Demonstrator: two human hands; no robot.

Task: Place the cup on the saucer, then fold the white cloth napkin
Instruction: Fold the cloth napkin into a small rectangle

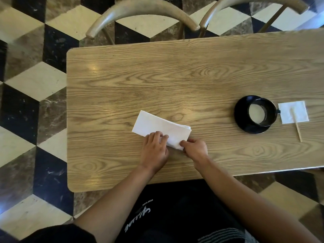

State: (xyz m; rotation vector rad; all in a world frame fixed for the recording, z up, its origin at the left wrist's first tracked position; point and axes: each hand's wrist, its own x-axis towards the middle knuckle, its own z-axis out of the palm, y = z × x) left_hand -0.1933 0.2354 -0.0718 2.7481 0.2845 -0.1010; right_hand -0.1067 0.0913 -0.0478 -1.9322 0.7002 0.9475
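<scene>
A white cloth napkin [157,126] lies folded into a long slanted strip near the middle of the wooden table [175,76]. My left hand [154,151] rests on its near edge with fingertips pressing the cloth. My right hand [195,149] pinches the napkin's near right corner between thumb and fingers. Far to the right, a black cup [262,112] with a pale inside stands upright on a black saucer [242,120].
A small white paper napkin [296,109] with a wooden stirrer [298,130] lies right of the saucer. Two curved wooden chair backs [140,7] stand beyond the table's far edge. A checkered floor surrounds the table.
</scene>
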